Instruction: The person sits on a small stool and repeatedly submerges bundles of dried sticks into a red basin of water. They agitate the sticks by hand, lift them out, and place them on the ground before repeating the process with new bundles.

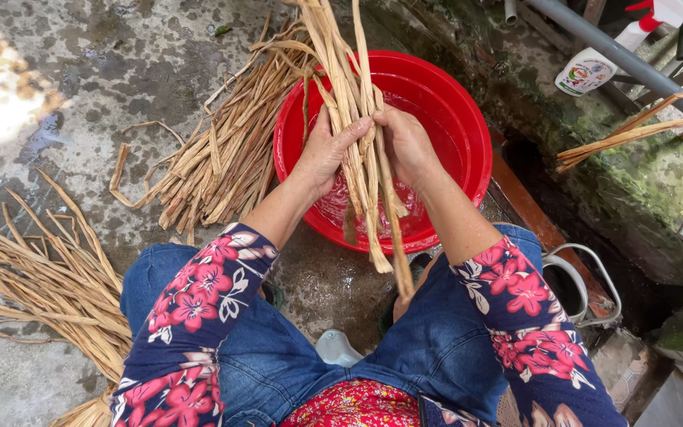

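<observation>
Both hands grip one bundle of long tan dried plant strips [355,87] held upright over a red plastic basin [468,134] with water in it. My left hand [327,149] wraps the bundle from the left, and my right hand [405,142] clasps it from the right. The lower ends of the strips hang wet past the basin's near rim, toward my knees.
A pile of the same dried strips [223,158] lies left of the basin on wet concrete. Another heap [49,285] lies by my left knee. A spray bottle [602,59], a grey pipe [618,51] and more strips [634,130] sit at the right above a mossy drain.
</observation>
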